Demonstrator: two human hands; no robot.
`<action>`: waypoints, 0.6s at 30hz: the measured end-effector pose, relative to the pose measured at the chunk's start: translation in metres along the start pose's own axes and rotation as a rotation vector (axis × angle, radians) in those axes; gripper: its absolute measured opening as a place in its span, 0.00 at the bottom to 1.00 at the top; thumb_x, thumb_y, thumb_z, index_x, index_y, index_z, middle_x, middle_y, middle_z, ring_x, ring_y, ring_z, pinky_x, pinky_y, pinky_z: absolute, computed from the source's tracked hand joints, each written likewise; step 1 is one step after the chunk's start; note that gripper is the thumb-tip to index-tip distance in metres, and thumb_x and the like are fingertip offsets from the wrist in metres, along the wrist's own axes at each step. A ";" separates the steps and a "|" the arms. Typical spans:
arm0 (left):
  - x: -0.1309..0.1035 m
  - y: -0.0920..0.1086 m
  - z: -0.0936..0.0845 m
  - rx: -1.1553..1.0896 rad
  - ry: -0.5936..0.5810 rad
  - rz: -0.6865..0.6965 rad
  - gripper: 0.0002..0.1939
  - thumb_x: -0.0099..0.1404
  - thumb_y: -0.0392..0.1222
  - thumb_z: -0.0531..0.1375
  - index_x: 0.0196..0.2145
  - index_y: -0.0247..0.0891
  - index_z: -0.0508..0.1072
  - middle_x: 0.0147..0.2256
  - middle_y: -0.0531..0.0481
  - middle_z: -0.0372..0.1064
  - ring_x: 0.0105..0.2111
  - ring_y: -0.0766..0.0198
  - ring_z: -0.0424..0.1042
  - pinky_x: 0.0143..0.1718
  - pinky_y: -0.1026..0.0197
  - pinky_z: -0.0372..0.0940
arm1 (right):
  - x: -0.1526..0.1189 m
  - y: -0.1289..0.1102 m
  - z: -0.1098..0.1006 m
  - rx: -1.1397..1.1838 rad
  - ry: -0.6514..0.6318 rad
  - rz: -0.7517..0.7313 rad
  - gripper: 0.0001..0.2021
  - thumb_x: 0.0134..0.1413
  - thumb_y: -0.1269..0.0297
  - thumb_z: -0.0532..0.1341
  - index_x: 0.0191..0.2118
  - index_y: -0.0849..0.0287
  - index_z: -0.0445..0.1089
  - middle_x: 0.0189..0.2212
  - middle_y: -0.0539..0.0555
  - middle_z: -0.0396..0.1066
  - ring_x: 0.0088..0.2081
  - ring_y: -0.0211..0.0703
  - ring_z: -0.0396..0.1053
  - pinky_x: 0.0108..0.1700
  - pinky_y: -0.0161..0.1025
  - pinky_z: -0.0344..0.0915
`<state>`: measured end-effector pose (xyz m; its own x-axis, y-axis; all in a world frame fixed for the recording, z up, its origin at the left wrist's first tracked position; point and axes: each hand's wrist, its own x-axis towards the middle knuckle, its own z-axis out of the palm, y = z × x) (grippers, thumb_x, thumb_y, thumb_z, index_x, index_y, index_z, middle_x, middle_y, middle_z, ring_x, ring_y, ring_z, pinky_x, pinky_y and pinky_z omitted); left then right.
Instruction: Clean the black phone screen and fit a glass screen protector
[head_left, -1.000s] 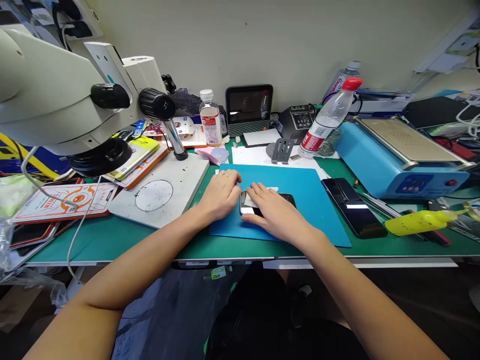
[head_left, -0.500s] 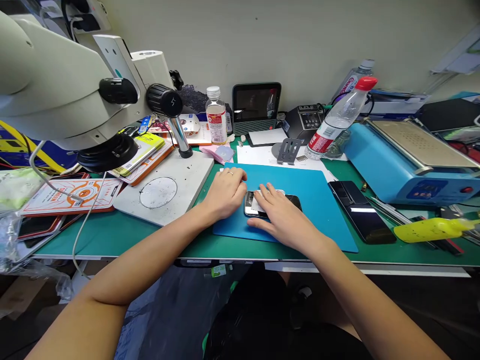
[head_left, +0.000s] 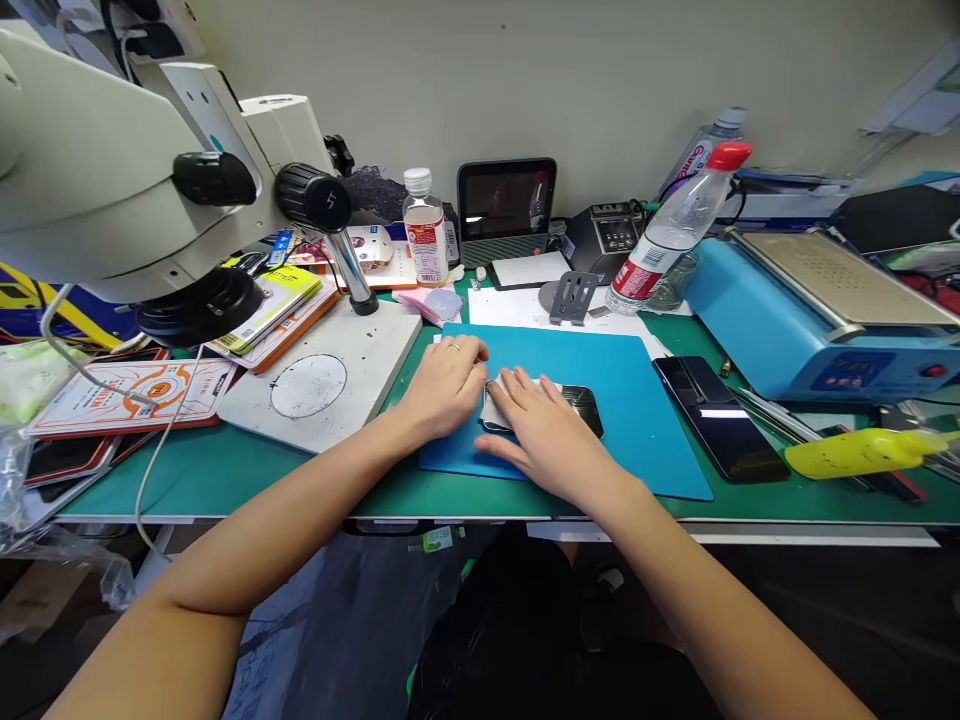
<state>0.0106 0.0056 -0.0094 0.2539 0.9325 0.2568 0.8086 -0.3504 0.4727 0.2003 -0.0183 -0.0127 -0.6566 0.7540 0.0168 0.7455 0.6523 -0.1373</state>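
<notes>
A smartphone (head_left: 589,408) with a dark, shiny face lies flat on the blue mat (head_left: 630,440). My right hand (head_left: 544,425) rests palm down across it, fingers stretched out. Under those fingers is a thin white piece, like a wipe or paper (head_left: 493,412), covering the phone's left part. My left hand (head_left: 448,385) is closed at the phone's left end, its fingers curled and close to the edge. What the left fingertips hold, if anything, is hidden.
A microscope (head_left: 97,180) with a pale base (head_left: 375,360) stands left. Behind the mat are a small bottle (head_left: 426,235), a screen (head_left: 506,205) and a red-capped bottle (head_left: 660,260). Right are another phone (head_left: 720,420), a yellow squeeze bottle (head_left: 847,455) and a blue heating plate (head_left: 757,320).
My right hand has slid slightly left over the phone with the white piece, baring more of the phone's right end. My left hand stays at the left end. The whole view has shifted a little.
</notes>
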 end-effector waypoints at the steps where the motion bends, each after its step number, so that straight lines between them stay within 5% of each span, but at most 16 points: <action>1: 0.000 0.000 0.001 -0.004 -0.001 -0.006 0.10 0.72 0.38 0.46 0.42 0.40 0.66 0.44 0.43 0.72 0.46 0.52 0.69 0.51 0.48 0.61 | 0.005 -0.001 -0.001 0.004 -0.013 0.006 0.42 0.67 0.37 0.48 0.70 0.70 0.57 0.71 0.73 0.54 0.73 0.68 0.49 0.71 0.65 0.49; 18: -0.002 0.001 0.001 -0.023 -0.010 -0.018 0.12 0.72 0.39 0.45 0.43 0.40 0.68 0.45 0.43 0.73 0.46 0.52 0.70 0.52 0.47 0.62 | 0.006 0.001 0.004 0.050 0.008 0.027 0.41 0.68 0.37 0.47 0.72 0.67 0.55 0.73 0.69 0.51 0.75 0.61 0.45 0.71 0.68 0.45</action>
<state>0.0116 0.0037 -0.0102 0.2454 0.9393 0.2397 0.8008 -0.3358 0.4960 0.1967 -0.0137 -0.0168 -0.6354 0.7719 0.0201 0.7561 0.6272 -0.1866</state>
